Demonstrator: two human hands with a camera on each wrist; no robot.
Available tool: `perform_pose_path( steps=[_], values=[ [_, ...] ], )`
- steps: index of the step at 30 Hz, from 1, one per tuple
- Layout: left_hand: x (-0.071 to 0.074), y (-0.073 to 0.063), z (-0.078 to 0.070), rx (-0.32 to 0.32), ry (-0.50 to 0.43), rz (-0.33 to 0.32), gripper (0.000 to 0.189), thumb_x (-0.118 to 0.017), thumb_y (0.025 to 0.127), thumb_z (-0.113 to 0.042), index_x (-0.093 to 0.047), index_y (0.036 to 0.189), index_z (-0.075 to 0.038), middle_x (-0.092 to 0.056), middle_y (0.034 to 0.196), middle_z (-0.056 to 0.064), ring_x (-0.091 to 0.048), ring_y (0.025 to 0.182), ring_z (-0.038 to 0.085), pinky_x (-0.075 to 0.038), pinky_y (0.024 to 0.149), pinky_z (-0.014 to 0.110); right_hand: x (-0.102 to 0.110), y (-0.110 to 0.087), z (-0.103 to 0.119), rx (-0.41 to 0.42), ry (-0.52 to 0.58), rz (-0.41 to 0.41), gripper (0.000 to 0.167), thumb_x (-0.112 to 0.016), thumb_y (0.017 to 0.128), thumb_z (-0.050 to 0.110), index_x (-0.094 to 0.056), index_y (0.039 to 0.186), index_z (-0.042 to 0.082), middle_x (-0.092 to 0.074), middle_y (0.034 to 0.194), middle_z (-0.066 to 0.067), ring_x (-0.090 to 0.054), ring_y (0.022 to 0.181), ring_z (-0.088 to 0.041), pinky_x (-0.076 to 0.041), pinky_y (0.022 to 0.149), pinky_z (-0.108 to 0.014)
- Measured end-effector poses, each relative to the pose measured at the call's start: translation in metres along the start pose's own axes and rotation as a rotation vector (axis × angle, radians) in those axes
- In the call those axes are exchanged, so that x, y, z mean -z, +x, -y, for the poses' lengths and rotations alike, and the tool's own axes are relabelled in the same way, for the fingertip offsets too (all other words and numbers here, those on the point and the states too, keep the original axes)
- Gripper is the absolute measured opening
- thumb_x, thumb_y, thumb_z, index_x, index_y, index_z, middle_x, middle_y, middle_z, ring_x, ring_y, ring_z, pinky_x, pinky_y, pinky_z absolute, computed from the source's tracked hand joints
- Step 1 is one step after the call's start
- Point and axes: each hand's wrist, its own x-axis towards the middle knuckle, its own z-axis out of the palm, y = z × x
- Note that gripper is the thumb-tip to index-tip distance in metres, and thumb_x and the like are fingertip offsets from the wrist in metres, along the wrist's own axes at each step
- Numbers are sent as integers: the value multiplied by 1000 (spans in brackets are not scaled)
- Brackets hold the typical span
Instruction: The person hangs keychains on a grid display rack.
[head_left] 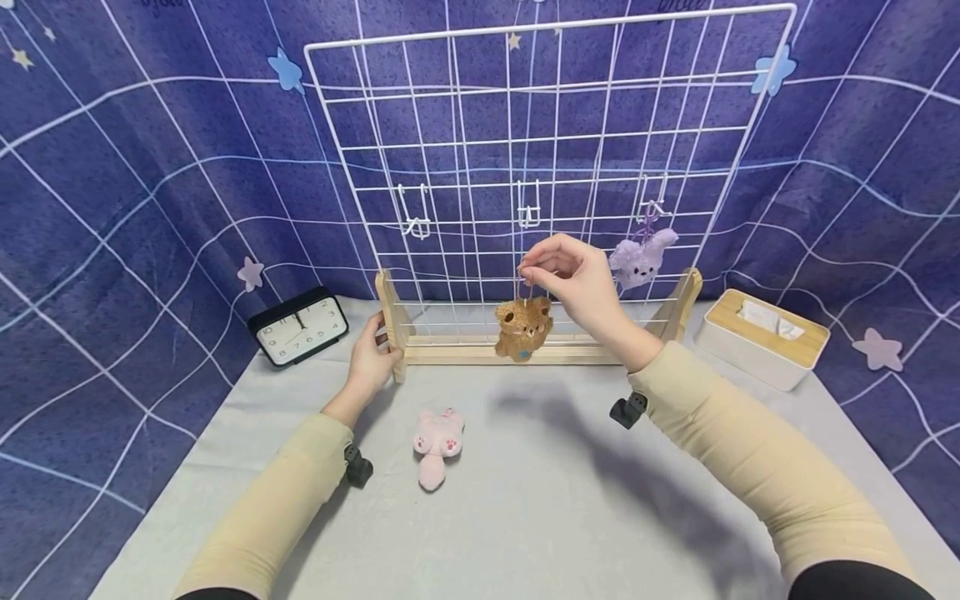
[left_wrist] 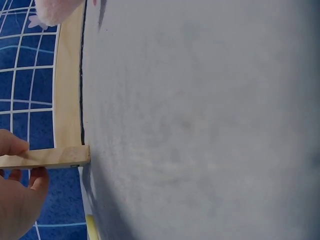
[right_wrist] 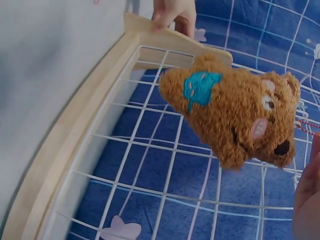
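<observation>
Pinching a cord (right_wrist: 308, 123), the right hand (head_left: 576, 279) is dangling the brown bear (head_left: 523, 328) before the white grid (head_left: 551, 27), below the middle hook (head_left: 528, 216); well apart, the left hand (head_left: 371, 360) is gripping the wooden stand's left end (head_left: 394, 321).

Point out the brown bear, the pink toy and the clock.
Brown bear (right_wrist: 229, 113), right wrist view: middle of its furry body.
Pink toy (head_left: 437, 442), head view: body, between the paw prints.
Clock (head_left: 302, 329), head view: white dial.

A clock (head_left: 302, 327) and tissue box (head_left: 759, 348) stand well apart.
</observation>
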Motion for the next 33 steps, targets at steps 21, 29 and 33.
perform_pose_path(
  steps=[21, 29, 33],
  values=[
    [0, 0, 1, 15, -26, 7, 83, -53, 81, 20, -34, 158, -6, -36, 158, 20, -46, 136, 42, -47, 110, 48, 7, 17, 16, 56, -21, -68, 8, -72, 90, -7, -74, 97, -10, -77, 88, -9, -71, 77, -13, -61, 78, -25],
    [0, 0, 1, 18, -43, 13, 84, -53, 81, 20, -32, 158, -6, -35, 159, 20, -46, 136, 41, -47, 111, 47, 6, 25, 18, 98, 7, -109, 8, -69, 89, -11, -73, 96, -13, -77, 85, -8, -72, 77, -13, -62, 77, -25],
    [0, 0, 0, 18, -46, 12, 84, -53, 81, 20, -33, 158, -6, -35, 159, 20, -45, 136, 42, -46, 112, 47, 7, 30, 20, 114, -7, -135, 8, -69, 90, -11, -73, 96, -13, -77, 84, -5, -72, 77, -15, -62, 77, -26]
  ],
)
